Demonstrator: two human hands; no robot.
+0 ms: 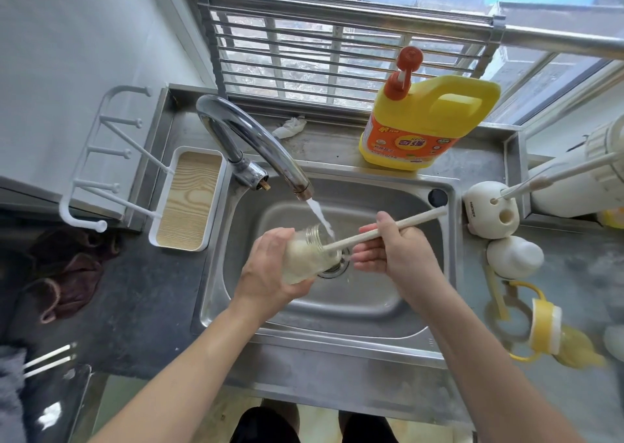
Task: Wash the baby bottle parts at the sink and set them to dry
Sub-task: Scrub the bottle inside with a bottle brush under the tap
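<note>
Bottle point(305, 257) under inspection: a clear body held over the sink point(337, 344) basin, tilted on its side, with the threaded mouth turned toward my right hand point(395, 250). My left hand point(270, 274) grips it, fingers and thumb curled round the body.

The right hand pinches the brush point(388, 228) handle between thumb and forefinger, and the other fingers lie loosely extended beneath the rod. From those fingers the rod runs down and across into the bottle mouth. The head sits inside, within the span of the left fingers. The interior shows white. Whether that is bristle or foam, I cannot tell.

Water point(320, 216) runs from the tap point(250, 142) and falls just past the left fingertips, meeting the bottle at or beside the mouth. I cannot tell whether it enters.

Step in hand, by my judgement: scrubbing the inside of the bottle, somewhere in the early to middle part of the task. A yellow collar point(547, 328) with handles and a white cap point(513, 257) lie on the counter well outboard of the right knuckles, and appear not yet washed. A white peg rack point(108, 159) stands well outboard of the back of the left hand. I take it to be the drying place.

The next move calls for drawing the brush out in line with the mouth while the left fingers hold firm on a wet wall. The mouth then goes under the stream to rinse and is tipped to drain. Risk noted: a slick bottle may slip from the grip.
</note>
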